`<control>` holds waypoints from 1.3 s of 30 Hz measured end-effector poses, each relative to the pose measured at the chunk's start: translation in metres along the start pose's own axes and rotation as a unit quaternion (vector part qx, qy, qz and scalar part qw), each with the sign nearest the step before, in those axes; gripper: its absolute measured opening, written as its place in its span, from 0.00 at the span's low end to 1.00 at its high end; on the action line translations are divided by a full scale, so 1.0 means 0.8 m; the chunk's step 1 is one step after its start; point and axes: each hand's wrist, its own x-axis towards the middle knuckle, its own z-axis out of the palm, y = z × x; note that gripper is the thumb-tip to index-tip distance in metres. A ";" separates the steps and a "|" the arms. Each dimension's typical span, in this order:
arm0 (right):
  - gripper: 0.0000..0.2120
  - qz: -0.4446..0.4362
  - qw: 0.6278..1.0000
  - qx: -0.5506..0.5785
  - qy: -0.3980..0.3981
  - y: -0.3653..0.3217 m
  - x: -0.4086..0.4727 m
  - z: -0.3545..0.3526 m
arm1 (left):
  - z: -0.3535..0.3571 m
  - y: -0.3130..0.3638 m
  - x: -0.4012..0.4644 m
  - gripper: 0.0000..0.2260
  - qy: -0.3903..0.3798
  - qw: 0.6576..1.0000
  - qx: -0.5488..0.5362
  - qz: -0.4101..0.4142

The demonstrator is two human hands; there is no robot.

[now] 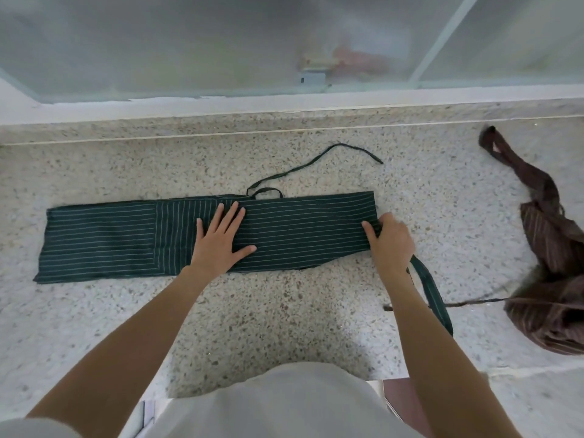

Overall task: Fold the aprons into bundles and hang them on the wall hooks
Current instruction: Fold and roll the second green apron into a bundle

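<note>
Two aprons lie on the speckled counter: the green striped apron, folded into a long band, and the brown apron, crumpled at the right. The left hand presses flat on the band's middle, fingers straight. The right hand has its grip clamped on the band's right end; no writing shows.

speckled terrazzo counter | frosted glass window behind | white window frame

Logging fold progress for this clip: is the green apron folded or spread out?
Folded. The green apron lies as a long narrow strip on the counter, left hand flat on it, right hand gripping its end.
</note>
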 end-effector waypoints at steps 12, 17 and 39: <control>0.17 -0.254 0.953 0.154 -0.058 -0.173 -0.110 0.018 | 0.018 -0.053 -0.076 0.16 0.212 0.961 -0.174 -0.011; 0.22 -0.371 0.910 0.065 -0.172 -0.269 -0.171 0.070 | 0.037 -0.124 -0.126 0.13 0.235 0.954 -0.172 -0.073; 0.23 -0.449 0.868 -0.135 -0.164 -0.244 -0.205 0.079 | 0.008 -0.284 -0.168 0.31 0.190 0.842 -0.342 -0.372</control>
